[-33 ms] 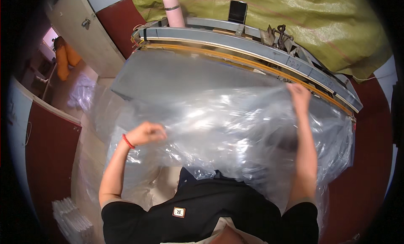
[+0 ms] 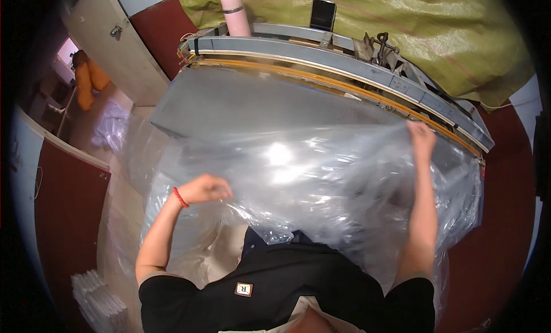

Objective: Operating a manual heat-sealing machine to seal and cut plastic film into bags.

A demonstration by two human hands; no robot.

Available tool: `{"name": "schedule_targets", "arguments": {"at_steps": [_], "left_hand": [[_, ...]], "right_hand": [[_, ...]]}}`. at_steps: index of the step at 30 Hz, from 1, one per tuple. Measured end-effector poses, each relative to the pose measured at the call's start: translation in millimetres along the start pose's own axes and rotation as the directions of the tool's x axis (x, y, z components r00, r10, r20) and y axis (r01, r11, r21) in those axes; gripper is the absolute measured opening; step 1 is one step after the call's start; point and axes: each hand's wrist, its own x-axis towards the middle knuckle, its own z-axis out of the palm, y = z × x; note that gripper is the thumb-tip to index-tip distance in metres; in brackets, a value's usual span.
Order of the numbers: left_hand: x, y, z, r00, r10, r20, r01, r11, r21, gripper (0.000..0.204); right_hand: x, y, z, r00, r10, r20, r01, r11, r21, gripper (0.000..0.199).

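Note:
A large clear plastic sheet (image 2: 321, 178) lies crumpled and shiny over a grey worktop (image 2: 229, 103) in front of me and hangs down at its near side. At the right, my right hand (image 2: 423, 141) is closed on the sheet's far edge and pulls it into a taut line, close to the machine's bar. My left hand (image 2: 205, 189), with a red cord bracelet at the wrist, is at the sheet's near left part. Its fingers are curled together and slightly blurred, with film at the fingertips.
A long grey metal bar (image 2: 298, 51) with an orange strip (image 2: 321, 75) spans the worktop's back. Behind it stand a pink flask (image 2: 235, 14), a dark phone (image 2: 323, 15) and a metal clamp (image 2: 383, 46). A stack of clear packets (image 2: 99, 301) sits at lower left, near an open door (image 2: 115, 40).
My right hand has moved a little right and nearer, drawing the film tighter. My left hand has shifted slightly right and nearer to me.

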Motion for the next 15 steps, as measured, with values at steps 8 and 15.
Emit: {"name": "schedule_targets", "arguments": {"at_steps": [8, 15], "left_hand": [[-44.1, -99.5, -88.4, 0.901, -0.393, -0.182, 0.4, 0.917, 0.002, 0.009], [-23.1, -13.9, -251.8, -0.122, 0.684, -0.719, 0.579, 0.638, 0.508, 0.023]], "right_hand": [[-84.3, 179.5, -343.5, 0.778, 0.18, -0.602, -0.528, 0.707, -0.47, 0.031], [-107.0, 188.3, -402.3, 0.66, 0.265, -0.703, -0.663, 0.645, -0.38, 0.036]]}}
